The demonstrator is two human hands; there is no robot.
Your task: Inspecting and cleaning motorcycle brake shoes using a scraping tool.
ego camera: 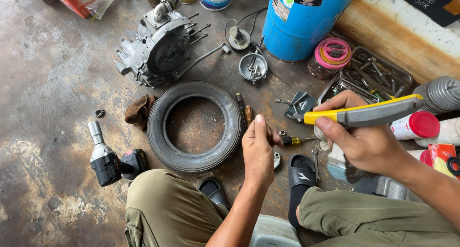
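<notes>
Both hands are busy: the right hand [366,141] clamps a yellow-and-grey handled tool [366,113], the left hand [258,148] pinches something small, perhaps a metal part, that could slip onto the stained concrete floor [48,74].

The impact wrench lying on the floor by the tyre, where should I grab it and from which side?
Grip the impact wrench by its black handle, between the motor body and the battery pack. It lies on its side, silver nose pointing away, so coming down from above looks best, with the left hand nearest.
</notes>
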